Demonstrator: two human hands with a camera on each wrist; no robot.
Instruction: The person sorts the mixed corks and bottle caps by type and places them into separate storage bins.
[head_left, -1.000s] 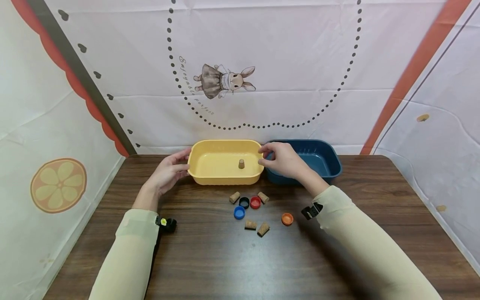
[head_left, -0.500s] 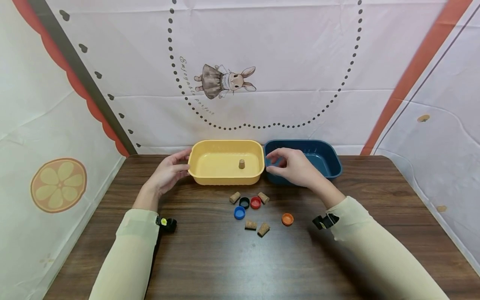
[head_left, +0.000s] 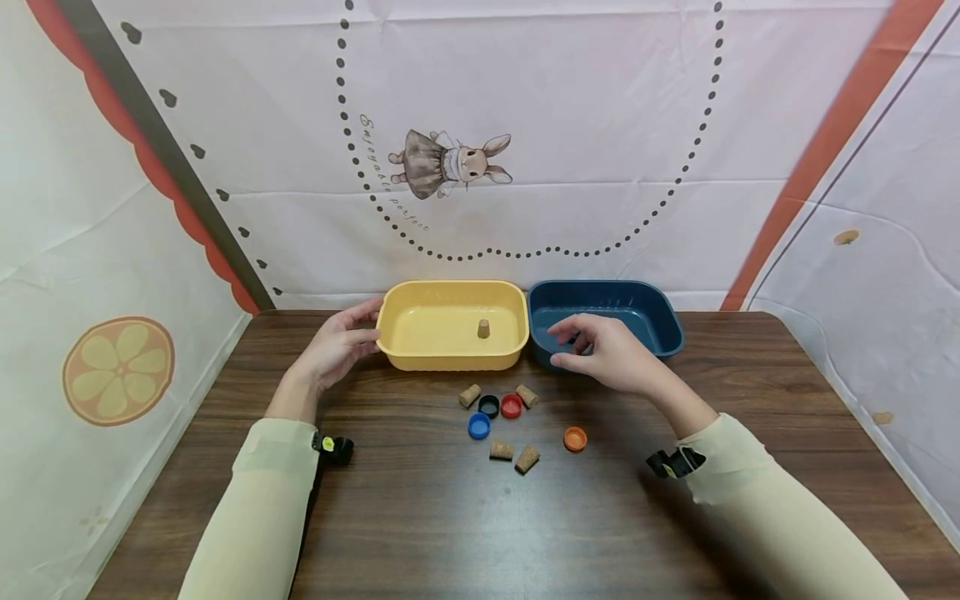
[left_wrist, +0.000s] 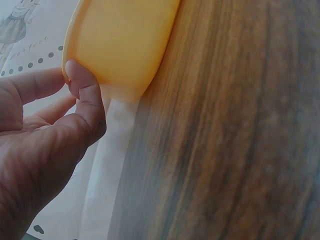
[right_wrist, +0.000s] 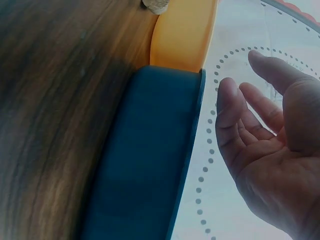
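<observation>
My left hand [head_left: 337,346] pinches the left end of the yellow bin [head_left: 450,363], thumb and fingers at its rim, as the left wrist view shows on the yellow wall [left_wrist: 120,45]. One cork [head_left: 483,328] stands inside that bin. Over the front of the dark blue bin [head_left: 660,321] is my right hand [head_left: 611,354], fingers loosely bent and apart from the thumb, holding nothing. In the right wrist view the right hand [right_wrist: 272,130] appears beside the blue bin's wall [right_wrist: 145,150].
In front of the bins lie several corks [head_left: 528,458], a black cap [head_left: 489,406], a red cap [head_left: 511,406], a blue cap [head_left: 478,426] and an orange cap [head_left: 575,439] on the wooden table [head_left: 420,517]. A printed cloth [head_left: 600,108] hangs behind the bins.
My right hand has moved from the yellow bin's right rim rightward and toward me, over the front of the blue bin. My left hand, the bins, corks and caps have stayed put.
</observation>
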